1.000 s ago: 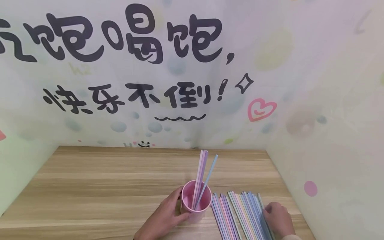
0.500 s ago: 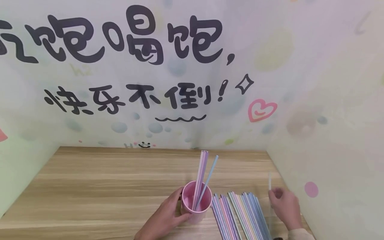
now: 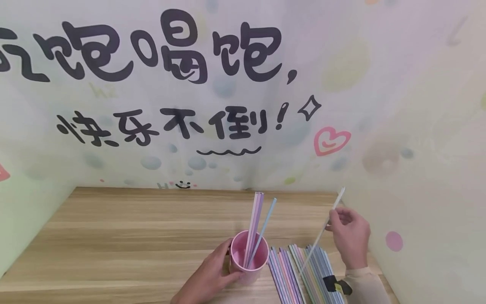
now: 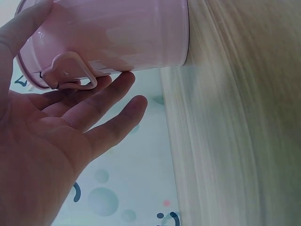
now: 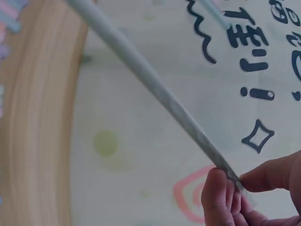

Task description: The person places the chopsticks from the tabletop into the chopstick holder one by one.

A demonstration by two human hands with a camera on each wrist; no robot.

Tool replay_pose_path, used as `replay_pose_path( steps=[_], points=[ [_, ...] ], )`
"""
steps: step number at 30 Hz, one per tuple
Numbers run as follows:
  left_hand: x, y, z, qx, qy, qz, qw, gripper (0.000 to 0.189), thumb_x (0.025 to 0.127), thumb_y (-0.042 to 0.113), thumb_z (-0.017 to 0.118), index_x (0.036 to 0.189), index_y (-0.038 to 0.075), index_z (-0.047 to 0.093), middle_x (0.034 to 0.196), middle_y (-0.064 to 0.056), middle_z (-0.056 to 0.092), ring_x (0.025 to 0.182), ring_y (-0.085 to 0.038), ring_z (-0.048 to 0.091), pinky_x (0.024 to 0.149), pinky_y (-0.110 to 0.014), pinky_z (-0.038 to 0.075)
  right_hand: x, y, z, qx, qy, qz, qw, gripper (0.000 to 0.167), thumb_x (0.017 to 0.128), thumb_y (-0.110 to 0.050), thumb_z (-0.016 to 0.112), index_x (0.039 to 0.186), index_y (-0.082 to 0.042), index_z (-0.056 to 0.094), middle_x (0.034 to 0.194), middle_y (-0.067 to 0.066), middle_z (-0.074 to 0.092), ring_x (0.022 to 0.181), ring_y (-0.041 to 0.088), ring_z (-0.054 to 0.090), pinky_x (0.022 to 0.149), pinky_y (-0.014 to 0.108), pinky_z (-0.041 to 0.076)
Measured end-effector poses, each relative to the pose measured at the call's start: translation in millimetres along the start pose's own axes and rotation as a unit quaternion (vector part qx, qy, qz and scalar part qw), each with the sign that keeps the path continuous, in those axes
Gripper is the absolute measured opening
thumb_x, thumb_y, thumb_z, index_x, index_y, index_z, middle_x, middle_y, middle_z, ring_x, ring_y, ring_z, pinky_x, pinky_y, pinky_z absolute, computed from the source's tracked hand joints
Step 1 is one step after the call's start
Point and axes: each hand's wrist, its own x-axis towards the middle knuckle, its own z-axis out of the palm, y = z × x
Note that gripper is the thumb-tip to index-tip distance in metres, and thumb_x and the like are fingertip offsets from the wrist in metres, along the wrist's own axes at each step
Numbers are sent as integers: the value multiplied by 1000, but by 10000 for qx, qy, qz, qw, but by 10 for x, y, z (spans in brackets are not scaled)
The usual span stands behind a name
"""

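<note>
At the lower right of the frame, loose straws [image 3: 284, 274] lie roughly side by side on the table [image 3: 133, 236], an arrangement that probably makes single ones easy to pick up. At the bottom centre, the left hand [image 3: 209, 274] grips the pink cup [image 3: 238, 249] between thumb and fingers, presumably to steady it. The cup stands upright just left of the loose straws. Purple-pink straws [image 3: 254, 223] and a blue straw [image 3: 266, 220] lean inside, propped by the rim. Toward the right, the right hand [image 3: 351, 234] pinches a pale straw [image 3: 321, 236] near its upper end, leaving most of its length free; it slants down leftward above the loose ones. The lettered wall [image 3: 379, 84] rises behind, filling the upper frame.
</note>
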Motion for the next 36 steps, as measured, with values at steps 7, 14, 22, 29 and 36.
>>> replay_pose_path(
  steps=[7,14,22,29,36],
  points=[
    [13,11,-1,31,23,33,10000,83,86,31,78,154,15,32,144,-7,51,130,-29,51,103,-52,47,31,-344,200,1076,147,-48,9941,14,94,-2,60,98,11,64,78,8,65,62,12,67,59,28,61],
    [8,16,-2,40,3,-67,10000,83,87,36,76,153,13,33,143,-8,52,130,-30,50,103,-54,47,-4,-590,426,1472,-130,-366,9883,15,95,1,59,99,15,62,83,17,63,64,12,66,60,29,61],
    [12,28,-7,31,-29,-83,10000,82,87,35,76,152,10,33,144,-11,51,130,-32,50,103,-54,47,-176,-538,719,1379,-646,-564,9867,9,93,4,59,93,13,61,84,24,62,66,14,64,58,28,61],
    [2,16,0,105,3,-34,9999,81,87,30,77,151,5,34,144,-12,50,130,-32,50,103,-54,46,-363,-333,872,1028,-1033,-350,9887,4,92,3,61,91,7,62,81,16,62,68,14,63,58,28,61],
    [13,13,6,56,-16,-12,10000,81,87,31,77,152,9,34,146,-9,49,132,-30,49,105,-54,45,-526,-174,977,290,-1258,-606,9898,4,90,-1,68,87,-1,65,75,6,64,67,14,62,59,26,59]
  ],
)
